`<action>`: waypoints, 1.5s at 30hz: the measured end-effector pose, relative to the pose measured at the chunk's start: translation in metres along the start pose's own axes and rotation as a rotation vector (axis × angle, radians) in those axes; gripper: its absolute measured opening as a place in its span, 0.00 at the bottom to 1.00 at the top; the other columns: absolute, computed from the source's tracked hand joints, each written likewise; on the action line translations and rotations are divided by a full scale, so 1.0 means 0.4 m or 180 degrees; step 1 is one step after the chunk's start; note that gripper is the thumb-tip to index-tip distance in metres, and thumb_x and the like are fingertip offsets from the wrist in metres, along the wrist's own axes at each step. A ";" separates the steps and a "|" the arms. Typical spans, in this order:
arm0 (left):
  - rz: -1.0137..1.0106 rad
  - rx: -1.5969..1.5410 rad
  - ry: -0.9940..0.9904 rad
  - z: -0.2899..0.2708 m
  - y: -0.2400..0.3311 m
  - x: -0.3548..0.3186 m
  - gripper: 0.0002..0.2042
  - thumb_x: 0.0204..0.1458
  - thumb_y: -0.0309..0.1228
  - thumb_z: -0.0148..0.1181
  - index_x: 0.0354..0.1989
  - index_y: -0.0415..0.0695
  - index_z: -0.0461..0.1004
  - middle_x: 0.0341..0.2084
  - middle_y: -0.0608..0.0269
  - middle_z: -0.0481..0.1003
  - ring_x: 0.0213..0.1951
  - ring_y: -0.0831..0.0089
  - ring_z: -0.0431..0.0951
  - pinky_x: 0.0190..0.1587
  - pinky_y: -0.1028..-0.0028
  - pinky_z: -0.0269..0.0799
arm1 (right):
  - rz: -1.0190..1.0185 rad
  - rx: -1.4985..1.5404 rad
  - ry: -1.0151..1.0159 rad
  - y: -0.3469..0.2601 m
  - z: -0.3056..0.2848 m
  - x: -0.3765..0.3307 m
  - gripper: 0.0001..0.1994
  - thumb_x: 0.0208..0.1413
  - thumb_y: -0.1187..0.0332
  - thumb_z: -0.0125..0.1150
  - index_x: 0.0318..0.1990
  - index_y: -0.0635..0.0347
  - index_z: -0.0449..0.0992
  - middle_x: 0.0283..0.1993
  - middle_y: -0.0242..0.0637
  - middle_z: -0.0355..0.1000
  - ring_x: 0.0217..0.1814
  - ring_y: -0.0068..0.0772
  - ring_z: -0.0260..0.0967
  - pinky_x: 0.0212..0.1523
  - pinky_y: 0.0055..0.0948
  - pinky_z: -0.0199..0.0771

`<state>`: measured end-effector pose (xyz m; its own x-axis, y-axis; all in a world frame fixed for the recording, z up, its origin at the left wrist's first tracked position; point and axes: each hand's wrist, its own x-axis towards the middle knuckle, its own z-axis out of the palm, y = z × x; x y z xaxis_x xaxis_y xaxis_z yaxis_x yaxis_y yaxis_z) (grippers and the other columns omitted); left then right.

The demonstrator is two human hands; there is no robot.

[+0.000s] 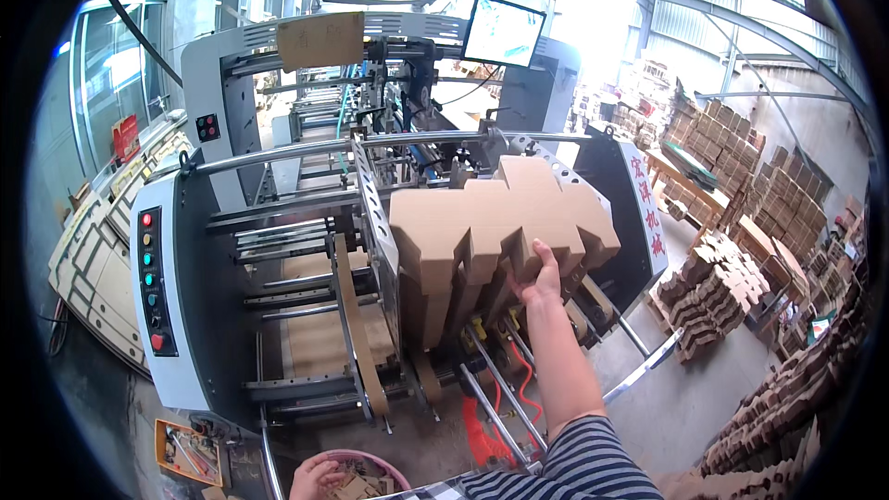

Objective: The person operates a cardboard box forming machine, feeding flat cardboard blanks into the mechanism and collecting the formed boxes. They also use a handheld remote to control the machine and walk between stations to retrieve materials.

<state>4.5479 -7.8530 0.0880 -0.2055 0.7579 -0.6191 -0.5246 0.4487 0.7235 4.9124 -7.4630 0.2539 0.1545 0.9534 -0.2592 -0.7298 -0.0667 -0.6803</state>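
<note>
A stack of brown die-cut cardboard blanks (500, 213) with a notched front edge rests in the feed end of a large grey machine (370, 143). My right hand (539, 280) grips the stack at a front notch, the thumb up against the top edge and the fingers partly hidden between the flaps. Low in the picture, my left hand (315, 479) is beside a pink basket (384, 465) that contains cardboard scraps. Its fingers are loosely bent and apart, with nothing seen in them.
A control panel with lit buttons (150, 282) is on the machine's left side. Metal rods (500, 412) and a red hose (526, 380) lie below the stack. An orange tool box (190, 452) sits on the floor. Piles of cardboard blanks (713, 282) stand to the right.
</note>
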 end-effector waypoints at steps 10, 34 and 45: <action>-0.0023 -0.0060 -0.0127 -0.033 -0.074 0.084 0.16 0.52 0.28 0.56 0.51 0.42 0.69 0.40 0.56 0.76 0.40 0.64 0.78 0.41 0.67 0.75 | 0.0142 -0.0305 -0.0137 -0.059 0.050 0.008 0.32 0.40 0.55 0.67 0.55 0.49 0.63 0.49 0.36 0.66 0.51 0.36 0.65 0.43 0.40 0.71; -0.0312 0.0803 -0.0174 -0.037 -0.160 0.161 0.18 0.55 0.29 0.57 0.51 0.34 0.65 0.37 0.54 0.76 0.36 0.65 0.79 0.35 0.73 0.75 | 0.0527 -0.2989 0.0050 -0.103 -0.051 0.120 0.53 0.45 0.31 0.53 0.60 0.79 0.55 0.56 0.68 0.61 0.53 0.58 0.67 0.50 0.43 0.71; -0.0444 0.0671 -0.0055 -0.045 -0.164 0.159 0.20 0.57 0.31 0.54 0.55 0.34 0.62 0.40 0.53 0.75 0.38 0.63 0.79 0.36 0.70 0.76 | -0.0933 -0.0693 0.1176 0.100 0.068 0.189 0.44 0.50 0.37 0.50 0.63 0.68 0.57 0.65 0.49 0.55 0.68 0.39 0.50 0.68 0.37 0.43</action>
<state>4.5544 -7.8428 -0.0041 -0.1281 0.6888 -0.7135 -0.3626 0.6371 0.6802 4.8766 -7.3855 0.2258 0.5852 0.7763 -0.2342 -0.4711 0.0905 -0.8774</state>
